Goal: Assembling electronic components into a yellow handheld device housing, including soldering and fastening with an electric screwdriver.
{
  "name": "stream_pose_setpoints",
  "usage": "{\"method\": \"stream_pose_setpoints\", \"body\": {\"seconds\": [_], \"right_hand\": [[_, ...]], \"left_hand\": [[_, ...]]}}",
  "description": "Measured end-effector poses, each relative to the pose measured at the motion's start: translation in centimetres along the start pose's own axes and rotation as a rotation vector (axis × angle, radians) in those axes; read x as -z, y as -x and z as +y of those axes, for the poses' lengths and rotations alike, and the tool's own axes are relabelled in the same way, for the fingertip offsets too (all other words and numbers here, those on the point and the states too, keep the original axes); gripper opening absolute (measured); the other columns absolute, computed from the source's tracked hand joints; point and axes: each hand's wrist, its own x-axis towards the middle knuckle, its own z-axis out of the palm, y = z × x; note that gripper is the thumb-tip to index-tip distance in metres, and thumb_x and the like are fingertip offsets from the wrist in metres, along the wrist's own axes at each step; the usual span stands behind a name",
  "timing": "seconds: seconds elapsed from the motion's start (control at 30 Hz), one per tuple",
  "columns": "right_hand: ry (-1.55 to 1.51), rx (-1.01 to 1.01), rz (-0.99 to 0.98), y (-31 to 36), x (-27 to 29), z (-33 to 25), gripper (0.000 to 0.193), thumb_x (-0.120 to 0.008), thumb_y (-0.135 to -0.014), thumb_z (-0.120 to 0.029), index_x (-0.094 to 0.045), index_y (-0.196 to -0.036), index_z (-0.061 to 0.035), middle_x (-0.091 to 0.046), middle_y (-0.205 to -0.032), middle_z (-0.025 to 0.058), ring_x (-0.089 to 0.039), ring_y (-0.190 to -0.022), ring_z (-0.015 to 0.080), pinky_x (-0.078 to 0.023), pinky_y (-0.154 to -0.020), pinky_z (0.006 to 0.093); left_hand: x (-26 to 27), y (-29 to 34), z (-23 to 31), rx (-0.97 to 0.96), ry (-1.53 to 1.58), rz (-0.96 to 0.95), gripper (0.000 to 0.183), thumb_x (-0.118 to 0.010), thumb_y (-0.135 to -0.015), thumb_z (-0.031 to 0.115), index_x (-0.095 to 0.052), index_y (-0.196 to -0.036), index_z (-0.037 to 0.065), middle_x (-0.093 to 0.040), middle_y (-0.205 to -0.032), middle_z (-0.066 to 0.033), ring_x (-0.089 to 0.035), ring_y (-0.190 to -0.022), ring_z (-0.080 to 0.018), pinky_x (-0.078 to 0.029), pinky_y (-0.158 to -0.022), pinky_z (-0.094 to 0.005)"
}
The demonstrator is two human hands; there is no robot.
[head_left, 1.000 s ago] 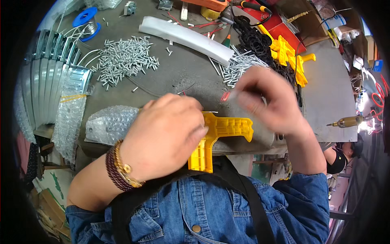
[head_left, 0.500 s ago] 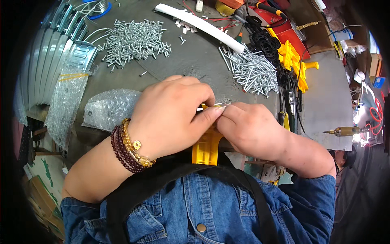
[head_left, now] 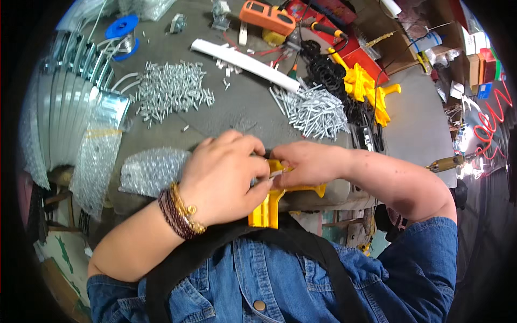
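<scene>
Close to my body, a yellow plastic part with a handle-like stem [head_left: 263,214] is between my two hands. My left hand [head_left: 221,177], with beaded bracelets at the wrist, is closed on its left side. From the other side my right hand [head_left: 312,164] grips its upper end, thumb and fingers bent. A yellow arm of the part sticks out to the right under that hand. Something small and light-coloured shows between the fingertips, too hidden to name. Bubble wrap [head_left: 153,171] lies just left of my left hand.
Ahead are a pile of short screws [head_left: 169,91], long screws [head_left: 318,113] and a white plastic strip [head_left: 245,63]. Further right lie black rings [head_left: 323,67] and yellow plastic parts [head_left: 361,83]. An orange meter [head_left: 266,17] and a blue wire spool [head_left: 123,35] sit farther back.
My right hand has moved from a pinch against my left fingertips to a grip on the yellow part's upper end. The part's right arm now shows. The whole view has shifted slightly.
</scene>
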Motion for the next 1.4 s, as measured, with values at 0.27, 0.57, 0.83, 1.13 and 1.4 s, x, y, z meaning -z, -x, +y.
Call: {"method": "stream_pose_setpoints", "body": {"seconds": [0.27,0.57,0.83,1.13,1.4], "right_hand": [[0.065,0.039,0.033,-0.5,0.4,-0.2,0.049,-0.076,-0.081,-0.039,-0.062,-0.111,-0.0026,-0.068,-0.102,0.0197,-0.065,-0.099,0.0387,-0.052,-0.086,0.0452],[-0.01,0.174,0.52,-6.8,11.8,4.6,0.021,-0.066,-0.091,-0.017,-0.074,-0.106,-0.0041,-0.074,-0.094,0.0093,-0.07,-0.09,0.0179,-0.053,-0.083,0.0315],[0.891,-0.093,0.764,-11.3,14.7,12.5,0.014,-0.068,-0.081,-0.011,-0.073,-0.094,-0.009,-0.067,-0.101,0.0091,-0.068,-0.101,0.0283,-0.058,-0.084,0.0396],[-0.765,0.196,0.775,-5.5,13.9,10.1,0.025,-0.073,-0.087,-0.01,-0.066,-0.109,0.0001,-0.071,-0.089,0.0075,-0.07,-0.081,0.0145,-0.056,-0.069,0.0268],[-1.095,0.387,0.645,-1.7,9.0,7.0,0.019,-0.07,-0.089,-0.004,-0.066,-0.108,0.0008,-0.072,-0.097,0.0088,-0.072,-0.086,0.0174,-0.057,-0.072,0.028]], "left_hand": [[1.1,0.3,0.0,0.007,0.094,-0.068,0.017,-0.074,-0.081,0.031,-0.072,-0.077,0.014,-0.066,-0.11,-0.0044,-0.059,-0.106,-0.0289,-0.046,-0.088,-0.044],[1.6,-0.2,-0.2,0.07,0.095,-0.107,0.021,-0.082,-0.07,0.024,-0.064,-0.074,0.016,-0.065,-0.112,0.0008,-0.059,-0.107,-0.0248,-0.045,-0.087,-0.0427],[1.9,-0.9,-0.3,0.088,0.074,-0.1,0.023,-0.084,-0.07,0.023,-0.063,-0.075,0.016,-0.064,-0.114,0.001,-0.059,-0.104,-0.0232,-0.044,-0.087,-0.042],[1.0,-0.6,-0.3,0.045,0.05,0.029,0.016,-0.072,-0.083,0.025,-0.067,-0.077,0.011,-0.067,-0.105,-0.0015,-0.061,-0.091,-0.0243,-0.047,-0.078,-0.0409],[-0.3,-0.9,0.0,0.102,-0.008,0.076,0.017,-0.068,-0.087,0.022,-0.067,-0.08,0.007,-0.067,-0.099,-0.005,-0.063,-0.087,-0.0282,-0.05,-0.074,-0.043]]}}
